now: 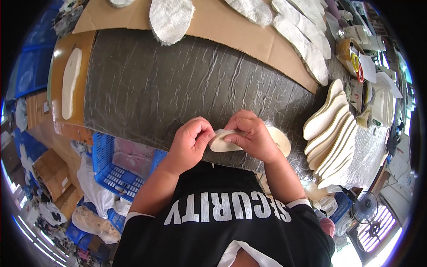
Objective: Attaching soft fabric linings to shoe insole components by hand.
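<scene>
Between my hands, at the near edge of the dark table, is a cream shoe insole (280, 141) with some whitish fluff along its upper edge. My left hand (189, 141) is closed in a pinch at the insole's left tip. My right hand (253, 135) grips it nearer the middle, with the thumb on the near side and the fingers curled over the far edge. The right part of the insole shows beyond my right wrist. Fingers cover much of its centre.
A fanned stack of cream insoles (331, 133) lies to the right. Fluffy white sole-shaped pieces (171, 20) rest on cardboard (222, 26) at the back. One insole (71, 84) lies far left. A blue crate (104, 162) stands below the table; scissors (359, 71) sit far right.
</scene>
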Demonstrator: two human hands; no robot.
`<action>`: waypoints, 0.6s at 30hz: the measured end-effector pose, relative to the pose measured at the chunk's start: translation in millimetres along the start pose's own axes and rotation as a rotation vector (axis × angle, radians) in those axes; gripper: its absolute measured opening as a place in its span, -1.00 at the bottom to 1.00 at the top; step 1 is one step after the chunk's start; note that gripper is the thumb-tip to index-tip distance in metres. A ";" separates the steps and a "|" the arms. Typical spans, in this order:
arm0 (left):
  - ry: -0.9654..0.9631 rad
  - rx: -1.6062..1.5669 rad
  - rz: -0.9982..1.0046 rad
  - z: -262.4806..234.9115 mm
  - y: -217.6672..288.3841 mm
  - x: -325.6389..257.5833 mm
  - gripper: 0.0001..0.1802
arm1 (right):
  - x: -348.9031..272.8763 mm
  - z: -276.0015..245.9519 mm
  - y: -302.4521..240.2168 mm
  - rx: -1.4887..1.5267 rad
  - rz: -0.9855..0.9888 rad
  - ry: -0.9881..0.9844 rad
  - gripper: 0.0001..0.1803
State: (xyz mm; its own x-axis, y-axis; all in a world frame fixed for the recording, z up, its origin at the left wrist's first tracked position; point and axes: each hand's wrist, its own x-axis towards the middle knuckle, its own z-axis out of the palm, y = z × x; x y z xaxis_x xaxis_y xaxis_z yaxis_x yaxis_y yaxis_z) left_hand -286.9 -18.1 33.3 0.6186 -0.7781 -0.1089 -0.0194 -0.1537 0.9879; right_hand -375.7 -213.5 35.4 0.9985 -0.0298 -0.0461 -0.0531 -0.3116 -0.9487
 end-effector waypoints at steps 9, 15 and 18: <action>0.223 -0.701 -0.380 14.2 -17.4 -20.1 -0.83 | 10.3 14.4 0.5 -0.009 0.024 -0.033 -0.80; 0.348 -0.848 -0.099 -29.7 -23.8 -19.8 -0.80 | 7.0 17.5 12.4 0.063 0.126 -0.038 -0.78; 0.286 -0.296 -0.276 -24.2 -18.2 -25.0 -0.81 | 10.9 18.1 9.3 0.096 0.130 -0.052 -0.79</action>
State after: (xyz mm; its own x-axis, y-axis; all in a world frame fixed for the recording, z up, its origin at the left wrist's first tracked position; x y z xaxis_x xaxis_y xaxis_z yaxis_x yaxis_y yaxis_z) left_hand -283.1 18.9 20.6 0.7611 -0.5278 -0.3769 0.3734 -0.1185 0.9201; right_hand -365.0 -199.5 20.4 0.9828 -0.0135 -0.1841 -0.1827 -0.2161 -0.9591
